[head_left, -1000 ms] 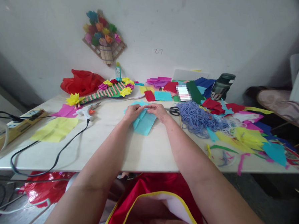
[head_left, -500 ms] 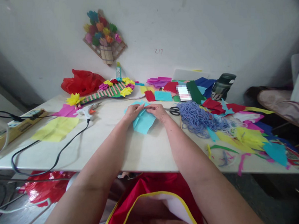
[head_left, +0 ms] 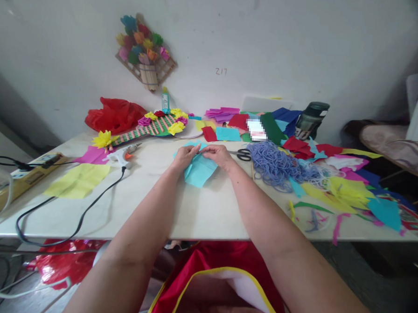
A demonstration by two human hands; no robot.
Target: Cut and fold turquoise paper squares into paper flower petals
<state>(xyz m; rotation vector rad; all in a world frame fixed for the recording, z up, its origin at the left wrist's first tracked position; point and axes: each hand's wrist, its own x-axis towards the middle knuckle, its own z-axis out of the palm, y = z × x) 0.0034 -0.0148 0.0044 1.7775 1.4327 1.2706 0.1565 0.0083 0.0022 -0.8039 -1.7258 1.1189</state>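
Note:
A light blue sheet of crepe paper [head_left: 198, 172] is held between my two hands above the middle of the table, creased near the fingers. My left hand [head_left: 185, 156] pinches its upper left part, thumb pointing up toward the middle. Fingers of my right hand [head_left: 216, 154] are closed on the paper's upper edge, close to the left thumb. Just beyond the right hand lie black-handled scissors [head_left: 244, 154], their blades partly hidden by that hand.
Blue-violet yarn [head_left: 275, 164] and paper scraps [head_left: 347, 194] cover the right side. A glue gun [head_left: 119, 157] with its cord, a yellow sheet [head_left: 78, 180] and a power strip [head_left: 36, 175] are at left. Behind stand a flower-decorated craft [head_left: 150, 127] and a dark bottle [head_left: 312, 120].
My right fingers have shifted slightly left, toward the left thumb. The lower part of the light blue paper has swung a little to the left.

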